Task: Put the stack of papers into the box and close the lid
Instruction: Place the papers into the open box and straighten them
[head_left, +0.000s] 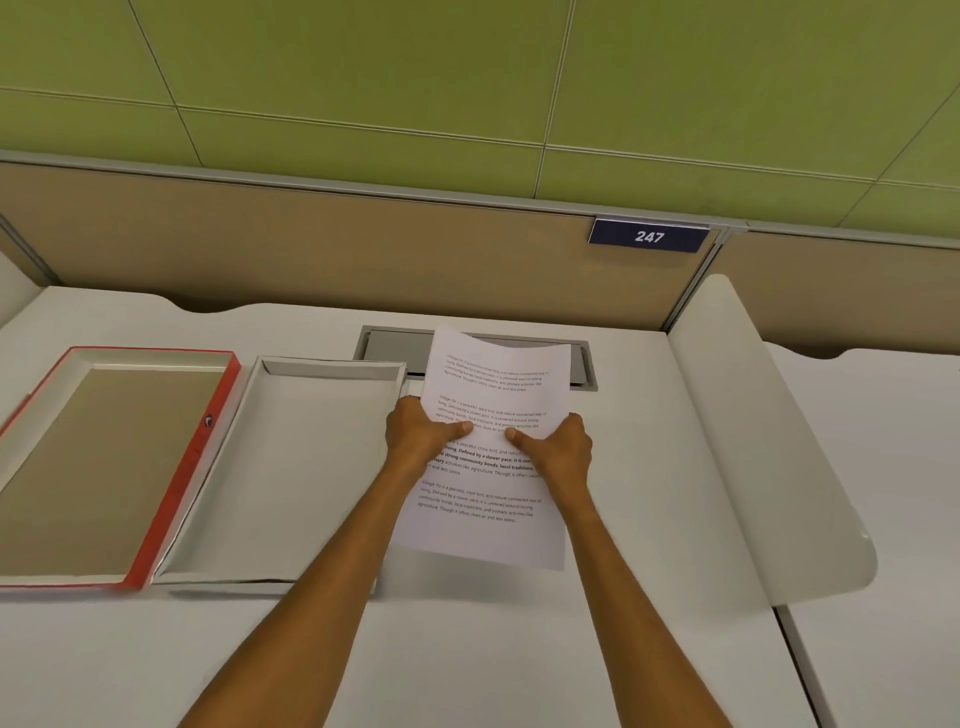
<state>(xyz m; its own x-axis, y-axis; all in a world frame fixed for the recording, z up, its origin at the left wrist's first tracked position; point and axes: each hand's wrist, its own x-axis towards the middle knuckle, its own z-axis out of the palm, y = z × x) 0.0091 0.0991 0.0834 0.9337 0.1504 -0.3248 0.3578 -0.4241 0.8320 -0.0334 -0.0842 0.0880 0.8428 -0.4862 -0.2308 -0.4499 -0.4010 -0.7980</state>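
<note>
Held above the worktop (519, 649) just right of the open box (311, 467), the stack of papers (488, 499) looks light and floppy, its far edge curling, so the left hand (421, 441) and right hand (558, 452), fingers pinched on its side edges, likely suit it best.

Matt paper sheets (488, 467) — cardboard box (291, 467)

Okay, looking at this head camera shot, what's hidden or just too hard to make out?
- Stack of papers: printed text too small to read; sheet count not visible from above.
- Left hand and right hand: fingers hidden under the papers, only thumbs show.
- Red lid: left side cut off by the frame edge; small logo on its rim too tiny to read.
- Desk cable hatch: middle covered by the papers.
</note>
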